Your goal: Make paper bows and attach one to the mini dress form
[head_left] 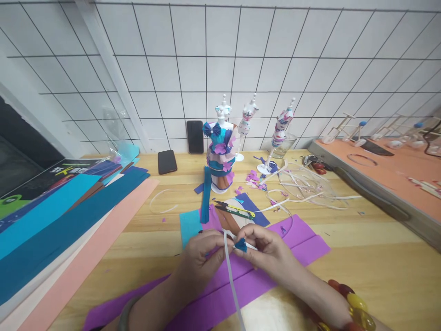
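Note:
Both hands meet over a long purple crepe paper strip (299, 239) on the wooden table. Between them is a small gathered piece of dark blue crepe paper (240, 245). My right hand (267, 250) pinches the blue piece at its fanned side. My left hand (206, 255) is closed at its narrow end, where a white ribbon (231, 271) passes and hangs down toward me. Just beyond lie yellow-handled thread snips (237, 210) on a pile of coloured paper. Behind them stands a mini dress form (220, 151) dressed in blue, pink and purple paper, with a bow.
Long paper strips (82, 225) fill the left side. Two phones, one lying flat (167, 162), are near the tiled wall. Two smaller dress forms (283, 126) stand at the back. Loose white ribbon (310, 184) is coiled to the right, beside an orange-topped surface (389, 179).

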Tool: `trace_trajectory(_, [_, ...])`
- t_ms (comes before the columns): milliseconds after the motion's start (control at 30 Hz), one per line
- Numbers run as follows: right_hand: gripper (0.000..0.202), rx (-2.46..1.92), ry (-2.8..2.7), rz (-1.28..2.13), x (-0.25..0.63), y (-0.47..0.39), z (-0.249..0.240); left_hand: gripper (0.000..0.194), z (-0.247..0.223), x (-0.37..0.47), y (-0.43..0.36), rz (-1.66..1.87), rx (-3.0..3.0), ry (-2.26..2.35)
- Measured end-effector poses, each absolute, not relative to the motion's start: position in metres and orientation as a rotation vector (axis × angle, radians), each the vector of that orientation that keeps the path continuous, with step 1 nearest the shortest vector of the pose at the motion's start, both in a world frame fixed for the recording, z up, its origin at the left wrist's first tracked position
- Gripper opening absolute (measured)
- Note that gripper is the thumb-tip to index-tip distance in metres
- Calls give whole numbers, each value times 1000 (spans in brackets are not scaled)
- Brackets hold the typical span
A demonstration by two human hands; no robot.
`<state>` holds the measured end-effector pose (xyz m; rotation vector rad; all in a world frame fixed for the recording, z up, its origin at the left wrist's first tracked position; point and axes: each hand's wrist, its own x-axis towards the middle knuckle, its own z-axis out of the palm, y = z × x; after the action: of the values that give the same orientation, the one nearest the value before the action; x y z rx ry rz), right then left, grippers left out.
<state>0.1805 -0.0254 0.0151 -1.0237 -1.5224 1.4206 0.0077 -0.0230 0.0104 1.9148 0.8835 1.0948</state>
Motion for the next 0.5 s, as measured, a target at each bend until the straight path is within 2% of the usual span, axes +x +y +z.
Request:
trace_trajectory(233, [19, -1034, -1523, 1468, 181, -25, 16, 9, 16, 9, -26, 1051, 1660, 1060])
trace_trajectory(400, [15, -1012, -1641, 1388, 179, -27, 18, 24, 11, 8, -23, 1056, 1644, 1056])
trace_trajectory(500, [12, -982, -1755, 1300, 178, -27, 19, 15, 10, 7, -20, 1081, 1729, 1036])
